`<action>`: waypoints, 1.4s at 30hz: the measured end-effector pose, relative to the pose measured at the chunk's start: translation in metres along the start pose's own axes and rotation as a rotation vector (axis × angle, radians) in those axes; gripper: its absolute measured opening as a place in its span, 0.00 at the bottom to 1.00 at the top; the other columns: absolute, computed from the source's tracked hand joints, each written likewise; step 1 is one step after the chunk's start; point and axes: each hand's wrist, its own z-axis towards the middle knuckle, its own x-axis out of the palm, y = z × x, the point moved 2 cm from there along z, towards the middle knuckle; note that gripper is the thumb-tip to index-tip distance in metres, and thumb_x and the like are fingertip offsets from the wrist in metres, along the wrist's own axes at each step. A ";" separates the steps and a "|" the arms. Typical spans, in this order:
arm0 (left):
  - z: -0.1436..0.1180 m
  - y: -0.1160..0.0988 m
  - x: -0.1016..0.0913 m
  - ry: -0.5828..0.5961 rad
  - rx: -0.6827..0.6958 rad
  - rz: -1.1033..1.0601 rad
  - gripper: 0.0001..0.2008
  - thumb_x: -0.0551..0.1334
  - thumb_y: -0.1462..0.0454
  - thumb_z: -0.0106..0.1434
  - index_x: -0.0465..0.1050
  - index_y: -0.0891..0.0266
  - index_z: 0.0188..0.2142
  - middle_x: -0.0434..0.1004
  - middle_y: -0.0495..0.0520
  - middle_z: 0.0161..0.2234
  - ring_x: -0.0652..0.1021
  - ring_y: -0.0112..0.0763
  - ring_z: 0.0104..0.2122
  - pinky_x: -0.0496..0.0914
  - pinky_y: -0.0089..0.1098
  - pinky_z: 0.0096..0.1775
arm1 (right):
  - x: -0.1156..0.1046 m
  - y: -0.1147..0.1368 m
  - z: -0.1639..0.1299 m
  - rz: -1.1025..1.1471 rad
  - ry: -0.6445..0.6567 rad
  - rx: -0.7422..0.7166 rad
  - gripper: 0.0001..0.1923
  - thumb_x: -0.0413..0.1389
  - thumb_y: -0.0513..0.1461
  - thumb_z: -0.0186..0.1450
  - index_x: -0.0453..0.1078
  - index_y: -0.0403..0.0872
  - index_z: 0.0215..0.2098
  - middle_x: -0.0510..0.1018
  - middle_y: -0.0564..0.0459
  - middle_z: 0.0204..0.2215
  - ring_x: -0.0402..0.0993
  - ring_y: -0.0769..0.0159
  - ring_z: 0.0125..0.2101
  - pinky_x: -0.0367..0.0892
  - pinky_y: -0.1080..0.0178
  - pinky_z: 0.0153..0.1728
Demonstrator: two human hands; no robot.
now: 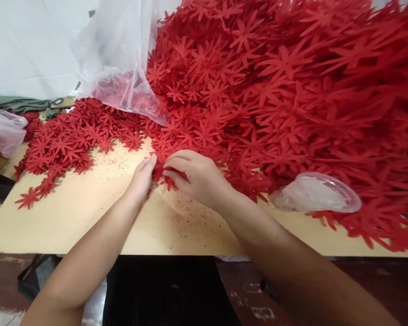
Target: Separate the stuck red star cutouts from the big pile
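A huge heap of red star-shaped cut-out flowers (275,90) covers the right and back of the tan table (88,222). A flatter spread of the same red flowers (71,140) lies at the left. My right hand (197,176) is curled over a few red flower pieces (168,181) at the heap's near edge, gripping them. My left hand (143,179) touches the same pieces from the left with its fingertips pinched on them.
A clear plastic bag (119,68) with red flowers inside stands at the back. A crumpled clear plastic piece (316,194) lies at the right. Another bag (3,129) sits at the far left. Red crumbs dot the table near the front edge.
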 end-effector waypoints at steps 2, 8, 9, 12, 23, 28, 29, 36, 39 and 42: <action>0.001 -0.001 -0.002 0.083 -0.009 -0.034 0.20 0.63 0.47 0.57 0.64 0.62 0.27 0.58 0.41 0.16 0.55 0.15 0.13 0.44 0.22 0.16 | 0.002 -0.007 0.003 0.131 -0.068 0.108 0.07 0.52 0.36 0.64 0.71 0.47 0.30 0.77 0.50 0.31 0.73 0.63 0.33 0.69 0.58 0.38; -0.003 -0.005 0.005 0.190 0.036 -0.046 0.21 0.74 0.58 0.46 0.68 0.61 0.34 0.62 0.39 0.19 0.57 0.13 0.14 0.47 0.21 0.17 | 0.010 -0.027 0.010 0.657 -0.303 0.422 0.05 0.59 0.37 0.56 0.66 0.49 0.27 0.75 0.56 0.25 0.72 0.68 0.26 0.70 0.62 0.29; -0.002 -0.005 0.006 0.168 0.044 -0.045 0.19 0.73 0.59 0.46 0.68 0.62 0.34 0.62 0.39 0.19 0.58 0.13 0.14 0.49 0.21 0.17 | 0.013 -0.029 0.011 0.729 -0.310 0.452 0.06 0.60 0.37 0.54 0.65 0.49 0.27 0.75 0.57 0.24 0.71 0.68 0.25 0.70 0.63 0.28; 0.000 -0.006 0.005 0.082 0.076 -0.030 0.14 0.71 0.61 0.50 0.69 0.62 0.31 0.62 0.40 0.17 0.60 0.14 0.15 0.53 0.21 0.19 | 0.019 -0.032 0.013 0.904 -0.274 0.504 0.10 0.64 0.39 0.51 0.65 0.49 0.25 0.74 0.58 0.24 0.71 0.70 0.25 0.70 0.64 0.29; 0.004 -0.011 -0.002 0.007 0.147 0.000 0.09 0.66 0.68 0.45 0.66 0.63 0.26 0.64 0.42 0.18 0.59 0.15 0.16 0.50 0.22 0.19 | 0.000 -0.071 -0.001 1.038 -0.521 0.701 0.12 0.64 0.35 0.49 0.64 0.49 0.26 0.70 0.62 0.20 0.66 0.76 0.20 0.65 0.70 0.22; 0.002 -0.009 0.002 0.038 0.142 0.032 0.09 0.65 0.68 0.44 0.67 0.62 0.26 0.66 0.42 0.18 0.60 0.15 0.15 0.52 0.23 0.19 | 0.007 -0.058 0.001 1.032 -0.442 0.644 0.14 0.65 0.35 0.45 0.66 0.49 0.26 0.74 0.60 0.24 0.71 0.74 0.25 0.70 0.67 0.31; 0.001 -0.009 0.003 0.051 0.127 0.045 0.10 0.65 0.67 0.44 0.67 0.62 0.28 0.65 0.41 0.17 0.60 0.15 0.15 0.51 0.23 0.19 | 0.008 -0.056 0.001 1.021 -0.419 0.644 0.13 0.66 0.36 0.45 0.66 0.49 0.26 0.75 0.60 0.24 0.71 0.73 0.25 0.71 0.66 0.31; -0.002 -0.006 0.006 0.145 0.106 0.124 0.17 0.69 0.64 0.48 0.74 0.60 0.40 0.65 0.40 0.16 0.62 0.18 0.15 0.55 0.25 0.21 | 0.016 -0.047 0.001 1.021 -0.325 0.651 0.18 0.68 0.43 0.45 0.64 0.49 0.24 0.73 0.59 0.23 0.69 0.71 0.24 0.69 0.65 0.27; 0.002 -0.001 0.008 0.106 0.104 0.120 0.11 0.69 0.66 0.47 0.72 0.62 0.31 0.68 0.42 0.18 0.65 0.17 0.17 0.58 0.24 0.23 | 0.020 -0.042 0.001 1.000 -0.284 0.633 0.19 0.68 0.46 0.46 0.64 0.49 0.25 0.72 0.59 0.23 0.67 0.72 0.23 0.68 0.66 0.26; 0.005 -0.001 0.007 0.035 0.077 0.119 0.07 0.68 0.69 0.48 0.70 0.63 0.27 0.70 0.43 0.17 0.66 0.16 0.16 0.59 0.22 0.22 | 0.018 -0.048 -0.001 0.941 -0.306 0.620 0.18 0.66 0.48 0.49 0.64 0.49 0.25 0.68 0.60 0.21 0.63 0.73 0.21 0.65 0.67 0.22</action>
